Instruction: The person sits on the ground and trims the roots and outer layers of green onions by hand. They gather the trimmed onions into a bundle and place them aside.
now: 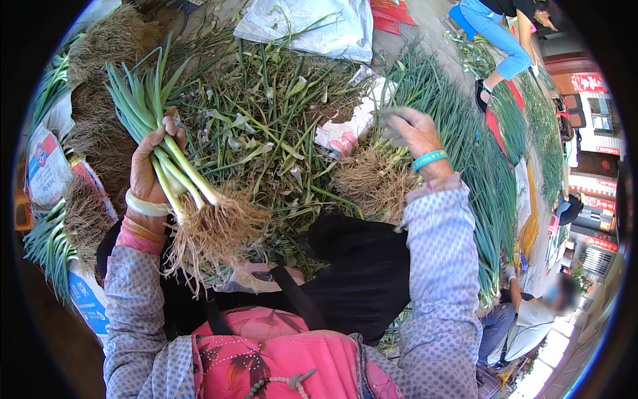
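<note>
My left hand [156, 156] is wrapped round a small bunch of green onions [179, 169]. Their leaves point up and away to the left, and the brown, shaggy roots [216, 229] hang toward my lap. My right hand [415, 136], with a teal band at the wrist, hovers over the root end of a large heap of green onions [432, 86]. Motion smears its fingers, so their grip is unclear. Below that hand lies a thick tangle of brown roots [372, 176].
Loose trimmed leaves [266, 126] cover the ground ahead. Bundled onions with roots outward [90, 100] are stacked at left beside printed sacks [50, 166]. A white sack [312, 26] lies at the far side. One person [498, 40] is at far right, another [531, 326] at near right.
</note>
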Demonstrator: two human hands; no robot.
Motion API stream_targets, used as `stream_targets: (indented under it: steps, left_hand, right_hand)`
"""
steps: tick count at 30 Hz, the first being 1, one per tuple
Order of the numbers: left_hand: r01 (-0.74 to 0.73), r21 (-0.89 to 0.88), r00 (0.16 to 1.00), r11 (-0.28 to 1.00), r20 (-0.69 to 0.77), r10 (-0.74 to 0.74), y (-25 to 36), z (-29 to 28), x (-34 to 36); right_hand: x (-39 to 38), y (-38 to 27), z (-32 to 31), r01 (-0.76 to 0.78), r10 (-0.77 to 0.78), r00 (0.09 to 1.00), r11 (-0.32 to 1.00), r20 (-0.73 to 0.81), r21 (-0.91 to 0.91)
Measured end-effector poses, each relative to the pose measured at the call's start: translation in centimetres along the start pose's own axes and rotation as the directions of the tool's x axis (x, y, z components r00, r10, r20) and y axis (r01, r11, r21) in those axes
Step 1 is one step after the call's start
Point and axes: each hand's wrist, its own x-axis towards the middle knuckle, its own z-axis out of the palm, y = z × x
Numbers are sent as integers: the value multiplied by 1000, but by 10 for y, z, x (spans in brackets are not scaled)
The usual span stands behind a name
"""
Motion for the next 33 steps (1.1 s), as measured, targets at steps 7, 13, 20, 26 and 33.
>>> stream_targets:
  steps: [7,13,20,26,33]
  left_hand:
    - [-62,109,991,992,-112,74,3,0,-5]
    - [-65,72,979,995,-188,77,9,4,-9]
    - [21,-5,991,1000,-132,-21,13,14,-18]
    - [63,-25,990,998,-121,-66,21,23,-23]
    - [-47,48,956,998,-287,59,32,32,-42]
  right_hand:
    - [33,248,20,-617,445,722,760,-531,-202]
    - [35,247,29,-682,433,711,619,-555,-390]
    - [18,144,45,-419,554,822,745,-132,520]
    - [-17,5,55,-109,84,994,724,70,682]
    - [-24,-84,92,80,-228,970,636,88,767]
